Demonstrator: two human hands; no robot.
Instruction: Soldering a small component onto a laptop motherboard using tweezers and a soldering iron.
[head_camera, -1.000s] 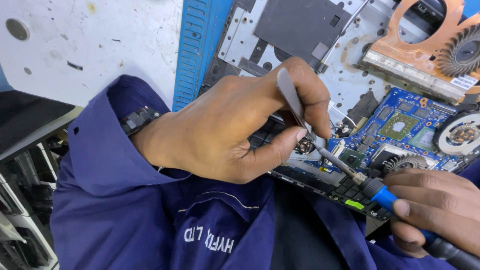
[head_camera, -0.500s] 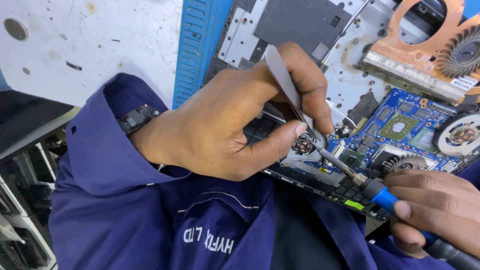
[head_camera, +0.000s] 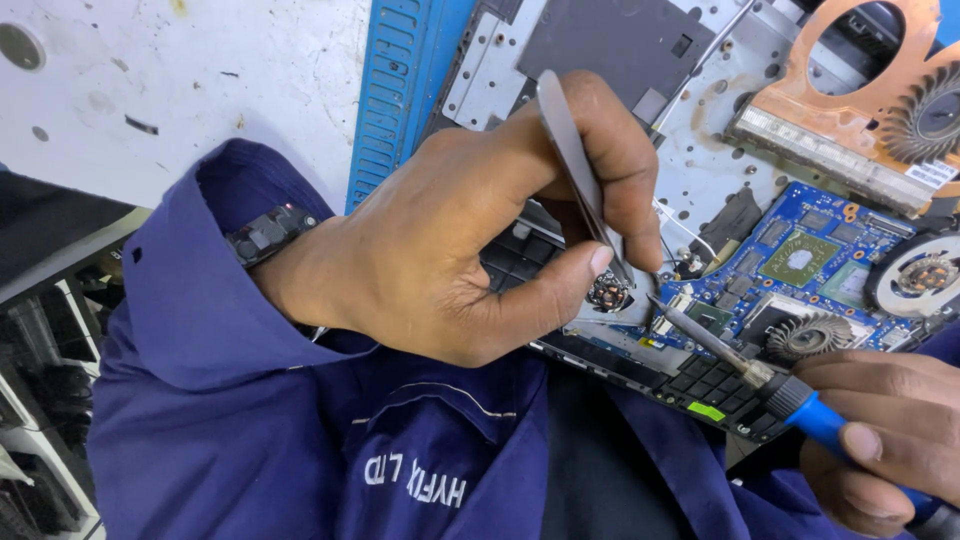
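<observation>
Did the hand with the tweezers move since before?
Yes. The left hand tilted the tweezers more upright against the blue circuit board; their tips stayed near the small coil.

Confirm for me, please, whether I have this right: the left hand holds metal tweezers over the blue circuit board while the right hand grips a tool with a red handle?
Not quite: the handle is blue, not red. The head view shows the right hand gripping a tool with a blue handle, its metal tip pointing at the blue circuit board. The rest stands: the left hand holds metal tweezers over that board.
</observation>
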